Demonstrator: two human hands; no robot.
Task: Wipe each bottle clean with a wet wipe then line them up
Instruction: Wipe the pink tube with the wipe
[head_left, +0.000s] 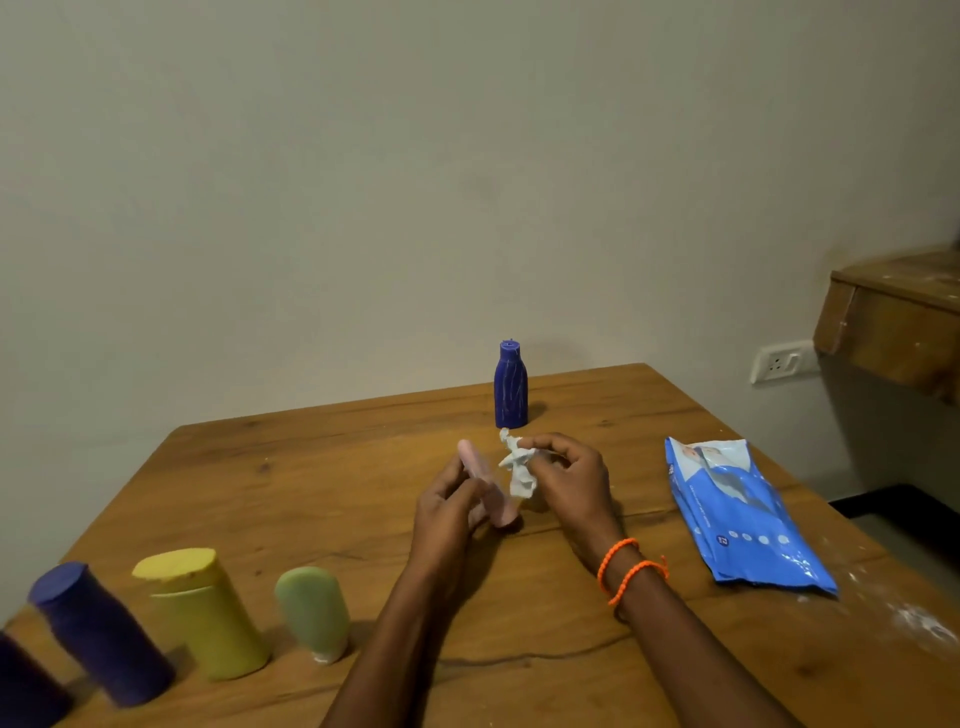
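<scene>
Left hand: the left hand (451, 506) curls round a slim, pale pink plastic bottle (485, 484), holding it tilted above the middle of the wooden desk (322, 467), its lower end close to the desk top.
Right hand: the right hand (566, 480) pinches a crumpled white wet wipe (517, 465) between thumb and fingertips, just beside the pink bottle's upper half; I cannot tell whether wipe and bottle touch.
Wrist: two orange braided bands (626, 569) circle the right wrist.
Far edge: a dark blue ribbed bottle with a narrow neck (511, 385) stands upright alone near the desk's far edge, beyond both hands.
Near left edge: a row runs along the desk's near left edge, from the hands outward: a pale green rounded bottle (313, 613), a yellow oval bottle with a wide cap (205, 613), a dark purple cylindrical bottle (98, 631), and a second dark container (26, 680) cut off by the corner.
Right side: a blue and white soft pack of wipes (743, 512) lies flat toward the desk's right edge, well apart from the hands.
Near right corner: white powdery specks (919, 621) dust the wood.
</scene>
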